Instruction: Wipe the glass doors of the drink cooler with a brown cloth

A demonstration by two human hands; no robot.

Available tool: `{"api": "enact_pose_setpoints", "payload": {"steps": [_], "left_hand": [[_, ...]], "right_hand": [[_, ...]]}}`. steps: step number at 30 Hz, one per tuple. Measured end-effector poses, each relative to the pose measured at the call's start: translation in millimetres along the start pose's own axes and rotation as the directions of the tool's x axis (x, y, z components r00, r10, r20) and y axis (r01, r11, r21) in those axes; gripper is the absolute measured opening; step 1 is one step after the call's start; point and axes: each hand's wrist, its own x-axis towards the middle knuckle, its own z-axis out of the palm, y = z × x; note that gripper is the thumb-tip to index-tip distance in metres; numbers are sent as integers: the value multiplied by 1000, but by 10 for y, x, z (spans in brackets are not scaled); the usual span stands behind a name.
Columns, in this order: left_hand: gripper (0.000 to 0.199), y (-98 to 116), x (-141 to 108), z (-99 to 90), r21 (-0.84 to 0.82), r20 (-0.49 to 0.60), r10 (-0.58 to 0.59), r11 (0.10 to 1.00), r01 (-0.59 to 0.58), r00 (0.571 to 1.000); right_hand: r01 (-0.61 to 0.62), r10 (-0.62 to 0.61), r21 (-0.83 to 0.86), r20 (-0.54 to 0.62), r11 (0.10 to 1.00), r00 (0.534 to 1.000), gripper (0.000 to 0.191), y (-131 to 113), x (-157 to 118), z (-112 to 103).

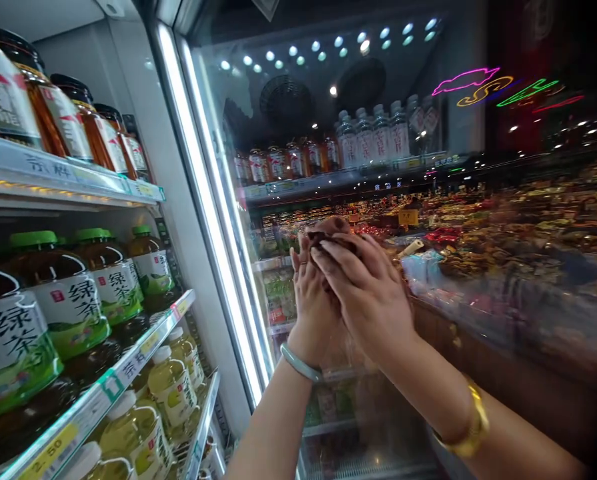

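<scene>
Head view, only view. From where I stand: the person's two hands are raised together at a glass door point(358, 187), in front of the open side of a drinks cooler. Left hand point(315, 303), pale green bangle point(301, 363) at its wrist, fingers pointing up. Right hand point(375, 290), gold bangle point(473, 423) further down its forearm, leaning in from the right with its fingers laid across the left fingertips.

Grip, both hands: fingers extended, not fisted; whether anything is clasped, I cannot tell. A dark brown patch point(335, 225) shows at the fingertips, partly covered; cloth or mirrored hand, undetermined. The glass door stands directly before the hands, and the fingers appear to meet it.

Left of the door edge, a bright light strip point(213, 220) runs down at a slant. Beyond it, on the shelves: dark-capped amber bottles point(71, 120) above, green-capped bottles point(75, 300) in the middle, pale yellow bottles point(173, 387) below. Price label point(51, 453) on the middle shelf edge reads 2.50. The glass shows bottles, lamp dots and coloured neon lines point(503, 90); its right part is streaked and blurred.
</scene>
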Motion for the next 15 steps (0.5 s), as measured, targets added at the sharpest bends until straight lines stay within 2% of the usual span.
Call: {"api": "enact_pose_setpoints", "payload": {"steps": [2,4,7,10,15], "left_hand": [[76,211,2,18,-31,42,74,997,-72,996],[79,352,-38,45,-46,37,111,993,-110,993],[76,487,-60,76,-19,2,84,996,-84,996],[76,698,-11,100,-39,0,57,998,-57,998],[80,1044,-57,184,-152,-2,166,974,-165,986]], "right_hand": [[-51,51,-13,-48,999,998,63,78,-171,-187],[-72,72,-1,-58,997,996,62,115,-307,-313],[-45,46,14,-42,999,998,59,156,-346,-423],[-59,57,-17,-82,998,995,61,270,-352,-573],[-71,58,-84,-145,994,988,72,428,-612,-866]]}}
